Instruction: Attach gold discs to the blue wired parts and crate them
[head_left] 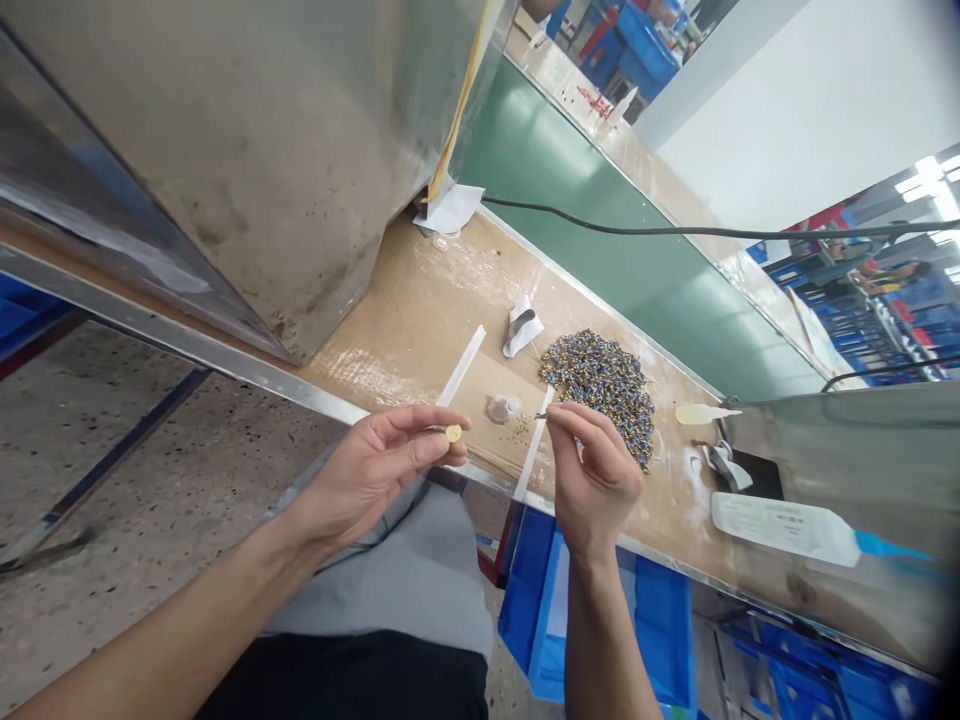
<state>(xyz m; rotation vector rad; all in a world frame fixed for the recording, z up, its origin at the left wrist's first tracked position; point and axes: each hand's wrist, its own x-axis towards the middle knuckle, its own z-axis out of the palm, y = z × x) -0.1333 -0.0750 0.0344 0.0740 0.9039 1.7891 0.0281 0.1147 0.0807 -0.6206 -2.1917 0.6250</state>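
Between the thumb and fingers of my left hand [382,460] is a small round yellow piece [453,433], its flat end turned up. My right hand [594,470] is closed in a pinch on a tiny dark piece [541,416], too small to name. Just beyond that hand lies a heap of small gold and blue-grey metal parts [600,385] on the cardboard-covered bench [397,320]. A small clear cup [502,408] stands between my hands, with tiny specks scattered beside it. Both hands are held above the bench's near edge, apart from each other.
A crumpled white paper [523,328] lies behind the cup. To the right are a yellowish squeeze bottle [701,413] and a white bottle with a blue nozzle [784,527]. A large metal panel [247,130] stands at left. Blue bins [660,630] sit below; a black cable [637,230] crosses behind.
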